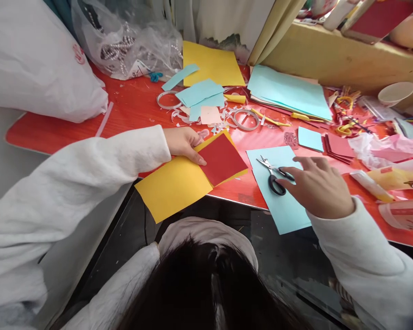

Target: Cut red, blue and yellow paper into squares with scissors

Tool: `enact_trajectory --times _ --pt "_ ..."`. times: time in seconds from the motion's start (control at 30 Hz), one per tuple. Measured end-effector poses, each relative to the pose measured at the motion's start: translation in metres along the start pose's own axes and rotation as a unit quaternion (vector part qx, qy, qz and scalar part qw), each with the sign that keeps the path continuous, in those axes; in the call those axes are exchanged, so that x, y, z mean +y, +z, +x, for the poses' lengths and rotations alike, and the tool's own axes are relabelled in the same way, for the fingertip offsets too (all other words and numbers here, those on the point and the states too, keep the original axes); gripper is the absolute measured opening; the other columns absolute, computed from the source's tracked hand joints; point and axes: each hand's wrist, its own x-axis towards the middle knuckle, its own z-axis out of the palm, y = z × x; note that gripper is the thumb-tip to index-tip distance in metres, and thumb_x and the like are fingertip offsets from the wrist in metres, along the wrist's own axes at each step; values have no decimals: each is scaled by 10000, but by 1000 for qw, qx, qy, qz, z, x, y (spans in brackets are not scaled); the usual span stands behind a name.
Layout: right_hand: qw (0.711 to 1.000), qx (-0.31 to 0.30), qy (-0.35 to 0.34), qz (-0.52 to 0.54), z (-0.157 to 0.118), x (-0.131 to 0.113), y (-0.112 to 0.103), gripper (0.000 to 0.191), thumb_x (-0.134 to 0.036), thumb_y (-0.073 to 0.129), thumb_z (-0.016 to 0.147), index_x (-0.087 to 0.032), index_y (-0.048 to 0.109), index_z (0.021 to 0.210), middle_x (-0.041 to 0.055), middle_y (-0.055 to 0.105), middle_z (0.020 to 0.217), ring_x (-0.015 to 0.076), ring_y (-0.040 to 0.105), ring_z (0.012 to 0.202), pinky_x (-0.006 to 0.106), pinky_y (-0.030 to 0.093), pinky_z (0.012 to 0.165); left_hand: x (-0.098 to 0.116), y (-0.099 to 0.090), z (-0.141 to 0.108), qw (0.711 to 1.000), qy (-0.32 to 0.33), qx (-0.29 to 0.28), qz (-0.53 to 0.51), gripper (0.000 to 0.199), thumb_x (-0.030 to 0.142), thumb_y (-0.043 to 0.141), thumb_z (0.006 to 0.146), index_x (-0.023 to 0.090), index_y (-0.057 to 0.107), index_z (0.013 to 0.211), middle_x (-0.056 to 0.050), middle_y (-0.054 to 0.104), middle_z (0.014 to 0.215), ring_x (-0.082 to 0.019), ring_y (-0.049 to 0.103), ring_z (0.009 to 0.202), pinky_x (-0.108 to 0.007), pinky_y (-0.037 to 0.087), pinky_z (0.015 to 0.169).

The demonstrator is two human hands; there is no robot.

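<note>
My left hand point(186, 143) pinches a sheet of yellow paper point(175, 187) with a fold down its middle, held at the table's front edge. A dark red paper square point(223, 159) lies on the right half of the yellow sheet, under my left thumb. My right hand point(318, 185) is over a pair of scissors point(272, 175) with black handles, its thumb and fingertips at the handles and its fingers apart. The scissors lie partly spread on a light blue sheet point(289, 206), which sticks out past the table edge.
On the red table point(131, 107) are paper scraps point(201, 95), tape rolls point(246, 119), a blue paper stack point(289, 89) and red paper pieces point(337, 145). A white bag point(37, 59) and a clear bag of beads point(124, 41) stand at left. A paper cup point(395, 94) is far right.
</note>
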Motion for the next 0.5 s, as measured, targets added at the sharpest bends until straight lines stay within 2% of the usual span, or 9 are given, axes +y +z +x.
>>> enact_trajectory --times 0.07,0.1,0.13,0.2,0.27,0.3,0.37,0.43,0.5 --pt "994 22 -25 107 6 -8 -12 336 -386 548 798 -171 626 1044 175 535 1207 405 440 1154 579 383 916 4 -2 6 999 12 -39 25 332 452 657 584 200 714 792 -27 666 989 -262 485 1154 -377 365 955" --pt "978 11 -41 203 10 -16 -18 418 -412 562 790 -197 566 1148 147 535 1226 369 463 1154 558 394 935 7 -3 9 998 17 -56 38 317 434 650 599 192 713 794 -28 669 967 -251 512 1115 -360 381 932" --pt "950 -17 -55 307 13 -26 -24 524 -441 586 770 -236 484 1241 115 526 1255 338 486 1148 534 425 926 10 -4 12 996 22 -77 47 296 411 641 616 188 710 798 -22 673 922 -237 546 1056 -344 401 900" --pt "867 -76 -80 486 22 -48 -30 686 -452 649 716 -286 367 1319 75 493 1311 304 493 1164 482 479 899 20 -6 20 989 34 -132 65 240 349 613 654 184 703 805 -2 672 805 -199 599 901 -306 438 812" --pt "791 -97 -77 599 32 -67 -29 696 -408 672 708 -287 356 1317 60 539 1266 279 539 1118 444 518 860 31 -7 26 979 45 -160 118 186 297 598 673 173 689 777 13 645 697 -167 603 761 -270 447 719" --pt "764 -94 -70 635 37 -74 -26 640 -385 664 722 -278 392 1292 55 574 1223 267 570 1078 431 530 841 37 -7 28 974 50 -152 161 159 282 600 675 167 679 752 16 627 665 -158 595 723 -257 440 685" --pt "730 -76 -60 676 46 -83 -18 469 -348 629 757 -251 500 1197 46 615 1163 249 600 1030 413 533 843 47 -4 30 958 62 -102 260 128 271 613 678 156 655 711 10 605 661 -158 583 716 -247 425 659" --pt "722 -45 -58 688 52 -86 -11 324 -330 604 777 -235 589 1087 35 636 1128 243 602 1028 407 519 872 54 0 28 942 61 -53 327 130 266 602 700 147 644 733 -13 611 724 -175 586 763 -253 421 672" --pt "726 -5 -43 687 56 -85 -4 261 -325 597 781 -236 632 1023 25 661 1072 244 609 1010 419 511 879 56 7 25 937 45 -24 347 170 242 560 736 133 636 842 -48 628 829 -196 591 830 -267 430 710"
